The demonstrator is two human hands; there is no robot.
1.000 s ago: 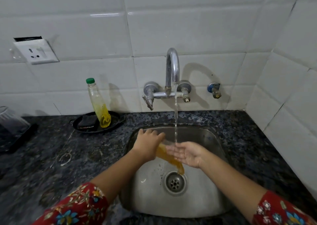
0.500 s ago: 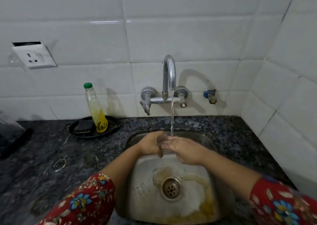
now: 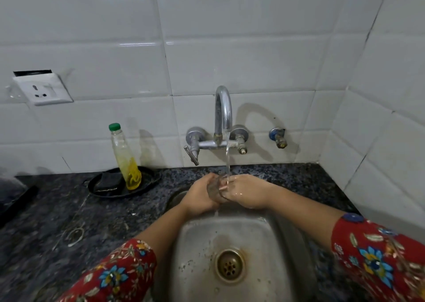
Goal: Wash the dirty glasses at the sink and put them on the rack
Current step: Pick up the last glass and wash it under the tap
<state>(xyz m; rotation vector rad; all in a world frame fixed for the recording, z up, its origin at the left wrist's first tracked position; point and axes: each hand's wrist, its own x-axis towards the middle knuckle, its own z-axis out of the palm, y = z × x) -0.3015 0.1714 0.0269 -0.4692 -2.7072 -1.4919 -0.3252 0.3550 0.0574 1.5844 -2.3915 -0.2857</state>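
One glass (image 3: 218,190), clear and round-walled, lies tilted on its side over the 12 o'clock edge of the sink (image 3: 197,255), right under the water. It looks wet and see-through, with no colour in it.

Two hands hold it. The left hand (image 3: 200,198) wraps curled fingers round it from 9 o'clock. The right hand (image 3: 250,193) closes bent fingers on its other end from 3 o'clock; whether any fingers reach inside cannot be told. Both sleeves are red with a flower print.

One chrome tap (image 3: 222,113), arched and wall-mounted with two handles, drops a thin stream (image 3: 227,159) onto the glass. One small valve (image 3: 278,137) sits on the wall at its 3 o'clock.

The sink is dull steel with rounded corners and one brass-coloured drain (image 3: 230,266) at 6 o'clock.

On the dark speckled stone counter (image 3: 57,221), at the sink's 10 o'clock, is one black oval tray (image 3: 147,182). It carries one plastic bottle (image 3: 125,161), green-capped with yellow liquid low inside, and one dark scrub pad (image 3: 108,182). One white socket (image 3: 43,90) is set in the glossy white tiles.
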